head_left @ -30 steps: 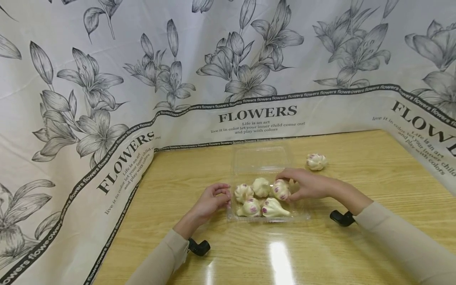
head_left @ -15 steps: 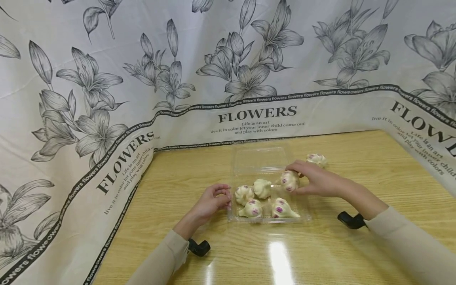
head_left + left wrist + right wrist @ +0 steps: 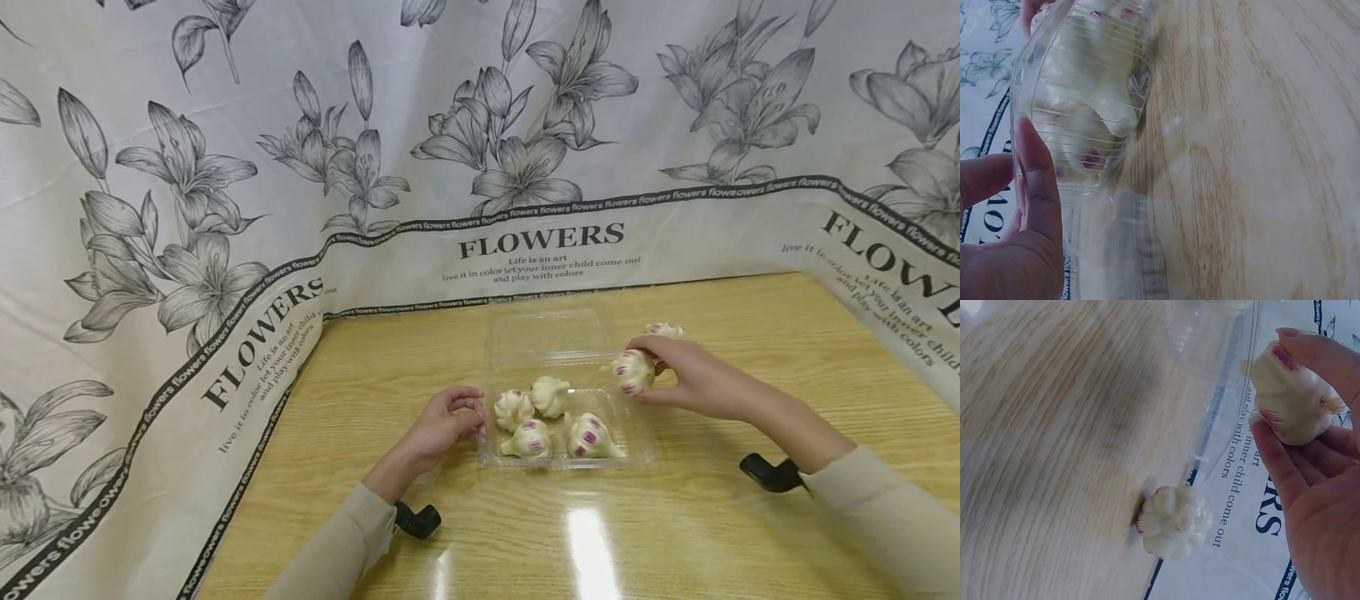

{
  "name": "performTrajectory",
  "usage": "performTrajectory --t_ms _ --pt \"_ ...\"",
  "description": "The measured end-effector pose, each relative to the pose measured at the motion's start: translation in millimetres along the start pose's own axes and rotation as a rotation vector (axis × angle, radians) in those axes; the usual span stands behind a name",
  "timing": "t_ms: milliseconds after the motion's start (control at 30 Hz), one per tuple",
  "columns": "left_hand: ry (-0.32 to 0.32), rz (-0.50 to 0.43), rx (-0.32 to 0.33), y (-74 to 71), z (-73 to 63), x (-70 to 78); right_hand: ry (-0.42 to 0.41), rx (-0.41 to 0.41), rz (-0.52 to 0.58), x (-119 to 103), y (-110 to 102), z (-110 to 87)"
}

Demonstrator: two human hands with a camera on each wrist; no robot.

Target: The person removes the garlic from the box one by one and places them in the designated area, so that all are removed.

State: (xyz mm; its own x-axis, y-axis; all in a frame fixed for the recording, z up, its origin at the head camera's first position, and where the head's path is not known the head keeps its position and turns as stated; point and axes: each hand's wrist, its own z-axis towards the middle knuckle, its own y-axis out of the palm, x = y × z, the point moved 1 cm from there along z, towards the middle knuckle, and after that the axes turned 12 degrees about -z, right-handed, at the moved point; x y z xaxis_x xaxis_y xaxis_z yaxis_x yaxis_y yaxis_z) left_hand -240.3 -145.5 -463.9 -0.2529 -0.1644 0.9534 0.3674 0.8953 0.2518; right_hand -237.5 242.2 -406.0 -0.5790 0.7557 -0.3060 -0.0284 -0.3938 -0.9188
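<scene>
My right hand (image 3: 693, 379) grips a garlic bulb (image 3: 1291, 394), cream with purple streaks, between thumb and fingers above the right side of a clear plastic box (image 3: 637, 446). Several more bulbs lie inside the box: one front right (image 3: 591, 437), the others grouped at the left. With its thumb and fingers, my left hand (image 3: 445, 429) pinches the box's left rim, seen closely in the left wrist view beside the clear wall (image 3: 1094, 94). Behind my right hand a loose garlic bulb (image 3: 1175, 522) rests on the table, partly covered in the head view.
The box's transparent lid (image 3: 551, 333) lies folded back behind it on the wood-grain table (image 3: 390, 358). A white cloth with printed flowers (image 3: 540, 246) hangs along the table's back and sides. Black wrist mounts (image 3: 417, 521) stick out below the sleeves.
My right hand has lifted a garlic bulb out of the box's right rear and moved it rightward. The front-right bulb has shifted a little right. My left hand has stayed in place.
</scene>
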Motion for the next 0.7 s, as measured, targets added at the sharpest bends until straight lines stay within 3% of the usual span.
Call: performTrajectory --t_ms 367,700 --pt "0.002 -0.004 -0.005 -1.0 -0.4 0.5 -0.031 0.053 -0.024 6 -7 -8.2" --pt "0.000 -0.002 -0.001 -1.1 0.4 -0.7 -0.005 0.088 -0.049 15 -12 -15.2"
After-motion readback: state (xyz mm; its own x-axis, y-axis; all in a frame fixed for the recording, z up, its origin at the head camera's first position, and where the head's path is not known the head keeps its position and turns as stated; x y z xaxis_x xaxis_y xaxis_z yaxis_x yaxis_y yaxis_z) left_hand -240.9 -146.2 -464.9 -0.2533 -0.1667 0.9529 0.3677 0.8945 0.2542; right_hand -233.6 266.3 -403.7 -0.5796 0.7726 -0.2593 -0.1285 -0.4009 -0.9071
